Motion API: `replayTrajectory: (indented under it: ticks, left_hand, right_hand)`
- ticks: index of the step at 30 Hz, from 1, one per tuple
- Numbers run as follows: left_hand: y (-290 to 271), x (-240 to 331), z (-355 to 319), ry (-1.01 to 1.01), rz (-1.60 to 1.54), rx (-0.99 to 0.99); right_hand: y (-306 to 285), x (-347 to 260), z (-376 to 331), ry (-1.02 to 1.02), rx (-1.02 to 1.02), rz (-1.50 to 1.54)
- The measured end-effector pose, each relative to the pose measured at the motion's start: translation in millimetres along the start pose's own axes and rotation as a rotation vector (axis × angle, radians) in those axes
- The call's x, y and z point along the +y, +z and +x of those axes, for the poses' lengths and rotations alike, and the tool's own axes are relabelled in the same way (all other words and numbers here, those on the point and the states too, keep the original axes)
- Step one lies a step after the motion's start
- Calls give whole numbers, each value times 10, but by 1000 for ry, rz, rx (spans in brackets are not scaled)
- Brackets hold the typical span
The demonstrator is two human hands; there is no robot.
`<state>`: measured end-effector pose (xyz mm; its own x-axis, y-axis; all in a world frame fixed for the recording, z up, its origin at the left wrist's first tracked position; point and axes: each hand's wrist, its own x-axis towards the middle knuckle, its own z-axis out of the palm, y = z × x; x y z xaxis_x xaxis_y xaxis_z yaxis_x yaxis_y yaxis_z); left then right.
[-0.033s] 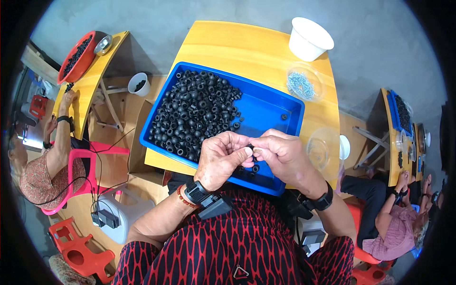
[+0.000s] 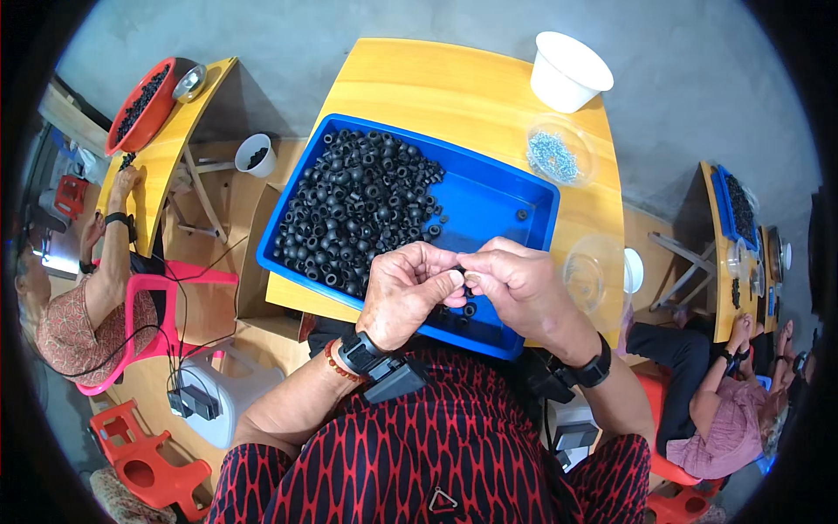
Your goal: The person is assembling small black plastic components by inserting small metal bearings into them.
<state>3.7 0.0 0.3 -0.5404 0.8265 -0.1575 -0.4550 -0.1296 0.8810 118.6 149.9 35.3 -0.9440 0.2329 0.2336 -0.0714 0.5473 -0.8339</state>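
My left hand and my right hand meet over the near side of a blue tray. Between the left thumb and fingers is a small black part, mostly covered by the fingertips. The right thumb and forefinger are pinched together right against it; whatever they grip is hidden. A large heap of small round black parts with holes fills the tray's left and middle. A few loose ones lie below my hands and at the tray's right.
Right of the tray stand a clear bowl of small silvery pieces, a clear container and a white tub, all on the yellow table. Co-workers sit at tables left and right. A grey stool with cables is at lower left.
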Motion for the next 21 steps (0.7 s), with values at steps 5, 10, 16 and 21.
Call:
replayTrajectory:
  ticks: [5, 10, 16, 21]
  left_hand:
    - [-47, -29, 28, -51, -13, -14]
    - [-51, 2, 35, -77, -17, -36]
    - [-46, 46, 35, -83, -47, -32]
    - [-46, 13, 40, -43, -17, -68]
  right_hand:
    - [3, -52, 1, -119, 25, -125]
    - [-25, -67, 4, -169, -6, -171]
    - [-81, -78, 17, -28, -9, -58]
    - [-54, -124, 69, -83, -107, -223]
